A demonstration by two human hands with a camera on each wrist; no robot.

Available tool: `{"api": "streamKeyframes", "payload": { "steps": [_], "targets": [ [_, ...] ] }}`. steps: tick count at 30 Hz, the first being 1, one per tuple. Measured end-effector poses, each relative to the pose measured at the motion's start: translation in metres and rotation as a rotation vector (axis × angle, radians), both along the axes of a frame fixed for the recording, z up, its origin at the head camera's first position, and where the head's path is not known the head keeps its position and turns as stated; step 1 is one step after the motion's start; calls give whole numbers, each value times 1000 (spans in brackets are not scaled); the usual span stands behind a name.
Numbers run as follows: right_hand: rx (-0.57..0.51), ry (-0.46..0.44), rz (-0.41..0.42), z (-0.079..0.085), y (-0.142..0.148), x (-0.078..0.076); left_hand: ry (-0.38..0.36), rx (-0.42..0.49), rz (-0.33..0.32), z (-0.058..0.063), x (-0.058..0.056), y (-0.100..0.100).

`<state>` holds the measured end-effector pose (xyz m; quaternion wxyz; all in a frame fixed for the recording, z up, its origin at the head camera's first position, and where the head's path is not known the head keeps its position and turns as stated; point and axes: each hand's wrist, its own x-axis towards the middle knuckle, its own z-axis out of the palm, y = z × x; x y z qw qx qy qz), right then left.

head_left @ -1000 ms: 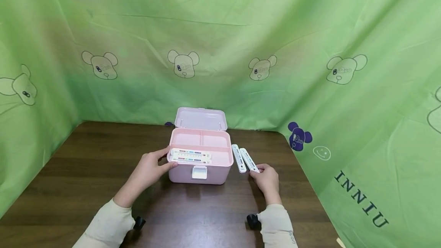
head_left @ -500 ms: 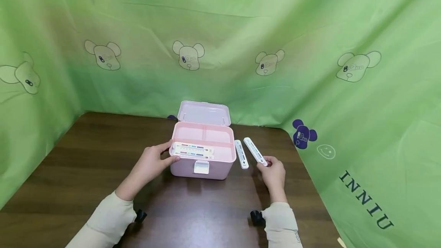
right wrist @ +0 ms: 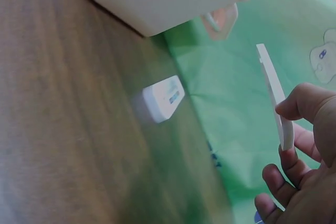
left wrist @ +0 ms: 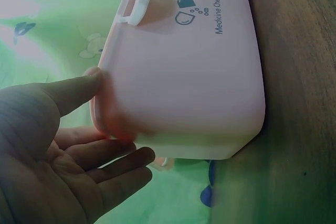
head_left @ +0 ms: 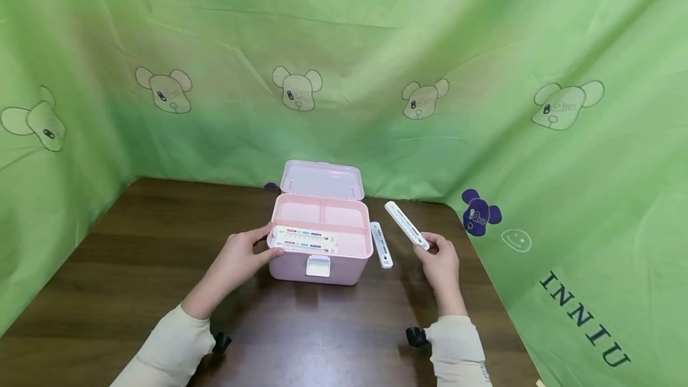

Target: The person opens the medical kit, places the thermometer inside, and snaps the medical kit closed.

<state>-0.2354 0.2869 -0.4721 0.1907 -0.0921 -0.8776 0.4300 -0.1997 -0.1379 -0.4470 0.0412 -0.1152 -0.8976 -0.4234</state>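
A pink medicine chest [head_left: 344, 272] stands on the table with its lid [head_left: 322, 181] raised at the back. My left hand [head_left: 236, 263] grips its front left corner, thumb at the front rim and fingers along the side. Two slim white thermometer cases [head_left: 304, 236] with printed scales lie side by side in the front compartment. Between thumb and fingers, my right hand [head_left: 442, 263] pinches another white thermometer case [head_left: 407, 224] by its near end, raised above the table. One more case [head_left: 381, 245] lies on the table beside the chest's right wall.
Two smaller compartments, split by a divider [head_left: 322, 210], fill the back of the chest. A white latch [head_left: 318, 266] hangs at its front. Behind the dark wooden table [head_left: 161, 243], a green printed cloth [head_left: 344, 130] hangs at the back and sides.
The right hand has lifted its thermometer case off the table and moved it to the right, away from the case still lying there. The left hand stays at the chest's corner.
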Motion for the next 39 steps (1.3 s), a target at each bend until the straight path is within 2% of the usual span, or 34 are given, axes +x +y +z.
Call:
{"api": "streamKeyframes", "payload": {
  "steps": [10,18,24,28,39],
  "targets": [
    [80,6,58,18,2,-8,11,-14,4,1,2,0],
    [155,18,179,34,-1,-9,13,-13,-4,0,1,0],
    [170,5,253,43,-8,-11,10,-17,-5,0,0,0],
    [184,25,281,51,-13,-10,13,-16,-11,1,0,1],
    [249,75,431,77,-35,-2,4,-22,-6,-2,2,0]
  ]
}}
